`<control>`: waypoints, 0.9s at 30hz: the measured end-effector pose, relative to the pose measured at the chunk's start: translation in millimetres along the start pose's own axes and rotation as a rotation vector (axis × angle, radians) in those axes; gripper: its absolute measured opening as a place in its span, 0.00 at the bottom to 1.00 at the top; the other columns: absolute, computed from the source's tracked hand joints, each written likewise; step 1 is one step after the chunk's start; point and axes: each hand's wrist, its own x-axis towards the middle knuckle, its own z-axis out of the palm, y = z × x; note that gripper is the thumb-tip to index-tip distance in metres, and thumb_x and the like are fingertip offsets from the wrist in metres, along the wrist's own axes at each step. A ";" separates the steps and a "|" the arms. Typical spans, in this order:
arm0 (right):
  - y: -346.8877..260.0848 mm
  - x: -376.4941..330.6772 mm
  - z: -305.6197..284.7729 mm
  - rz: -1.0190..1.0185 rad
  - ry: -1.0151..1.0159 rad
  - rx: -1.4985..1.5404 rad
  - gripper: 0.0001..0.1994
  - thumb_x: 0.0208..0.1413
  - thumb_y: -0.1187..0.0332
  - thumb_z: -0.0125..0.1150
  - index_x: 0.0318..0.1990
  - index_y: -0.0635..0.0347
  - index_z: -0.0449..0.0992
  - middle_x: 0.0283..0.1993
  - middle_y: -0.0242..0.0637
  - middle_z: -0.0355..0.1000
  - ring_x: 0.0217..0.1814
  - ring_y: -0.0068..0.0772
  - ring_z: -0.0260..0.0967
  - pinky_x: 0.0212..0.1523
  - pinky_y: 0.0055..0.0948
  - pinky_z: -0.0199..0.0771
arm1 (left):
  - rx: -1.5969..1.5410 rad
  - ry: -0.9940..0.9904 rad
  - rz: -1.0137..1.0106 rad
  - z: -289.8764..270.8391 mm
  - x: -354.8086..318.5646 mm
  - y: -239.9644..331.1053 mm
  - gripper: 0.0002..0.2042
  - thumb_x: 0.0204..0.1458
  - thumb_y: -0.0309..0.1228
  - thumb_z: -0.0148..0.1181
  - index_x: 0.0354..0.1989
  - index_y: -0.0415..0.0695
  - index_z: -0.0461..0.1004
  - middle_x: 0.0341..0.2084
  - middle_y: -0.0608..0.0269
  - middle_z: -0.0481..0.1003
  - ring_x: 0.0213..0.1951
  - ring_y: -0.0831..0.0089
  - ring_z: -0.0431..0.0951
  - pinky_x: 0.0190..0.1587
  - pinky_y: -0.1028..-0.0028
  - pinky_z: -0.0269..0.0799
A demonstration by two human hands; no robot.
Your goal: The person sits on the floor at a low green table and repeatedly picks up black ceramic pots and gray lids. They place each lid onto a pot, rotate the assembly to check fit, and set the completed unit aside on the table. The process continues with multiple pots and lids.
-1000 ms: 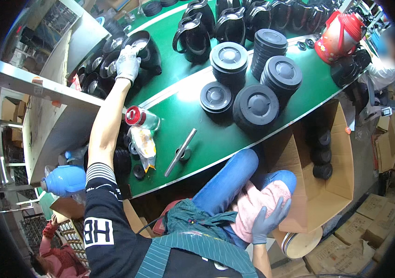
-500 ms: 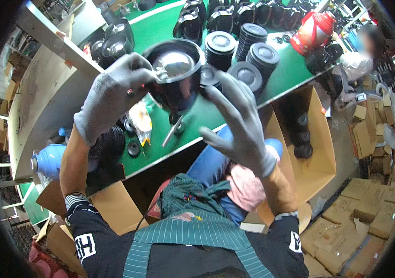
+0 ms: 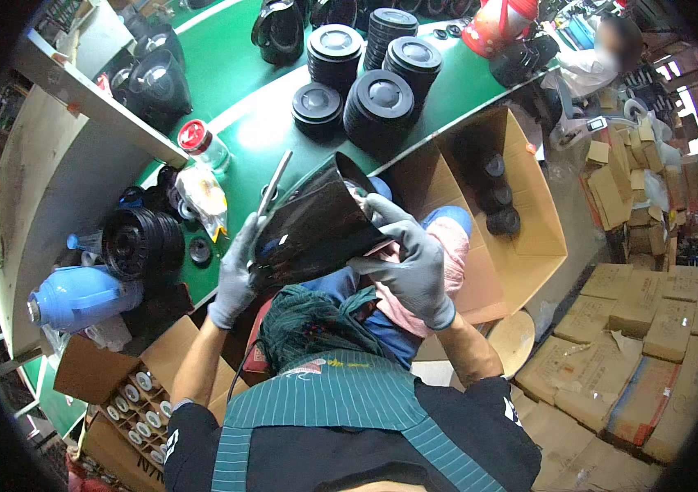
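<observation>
A glossy black tapered shell [image 3: 312,225], hollow with an open rim, is tilted on its side over my lap. My left hand [image 3: 239,275], in a grey glove, grips its lower left end. My gloved right hand [image 3: 410,266] holds the right side, with the thumb below and the fingers by the opening. The inside of the shell is mostly hidden. A thin metal rod [image 3: 276,182] shows just above my left fingers; whether they touch it, I cannot tell.
Stacked black round lids [image 3: 379,97] stand on the green table [image 3: 259,102]. A red-lidded jar [image 3: 204,143] and a blue flask [image 3: 86,297] are at the left. An open cardboard box [image 3: 541,246] with black parts sits at the right. Another person [image 3: 599,61] is at the upper right.
The shell came down from above the table toward my lap and turned onto its side. My right hand, apart from it before, now holds it; my left hand moved to its lower end.
</observation>
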 end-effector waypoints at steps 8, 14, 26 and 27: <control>2.8 51.9 -15.7 0.146 -0.252 -0.150 0.18 0.60 0.59 0.75 0.51 0.61 0.84 0.68 0.50 0.77 0.64 0.46 0.81 0.61 0.37 0.80 | -0.379 -0.174 -0.269 22.2 45.1 -19.5 0.31 0.57 0.26 0.69 0.71 0.34 0.72 0.65 0.44 0.77 0.66 0.55 0.79 0.71 0.61 0.70; 152.8 178.4 -25.6 0.090 0.280 -1.060 0.55 0.48 0.36 0.79 0.79 0.55 0.62 0.76 0.71 0.56 0.78 0.75 0.55 0.75 0.66 0.60 | -0.454 -0.252 -0.415 28.1 58.0 -42.1 0.30 0.57 0.26 0.69 0.70 0.34 0.72 0.64 0.44 0.78 0.65 0.55 0.80 0.71 0.61 0.71; 65.0 85.6 -2.2 -0.131 -0.223 -0.208 0.58 0.40 0.32 0.82 0.78 0.55 0.70 0.82 0.58 0.55 0.85 0.63 0.52 0.83 0.51 0.48 | -0.466 -0.301 -0.446 48.2 73.7 -50.4 0.29 0.57 0.27 0.69 0.69 0.34 0.73 0.63 0.45 0.79 0.63 0.55 0.81 0.69 0.61 0.72; 67.1 75.0 -3.2 -0.081 -0.251 -0.207 0.61 0.41 0.27 0.79 0.78 0.58 0.68 0.84 0.56 0.53 0.86 0.60 0.49 0.84 0.52 0.45 | -0.458 -0.311 -0.431 49.9 74.3 -49.8 0.29 0.57 0.27 0.69 0.69 0.34 0.74 0.63 0.45 0.79 0.63 0.55 0.81 0.69 0.61 0.73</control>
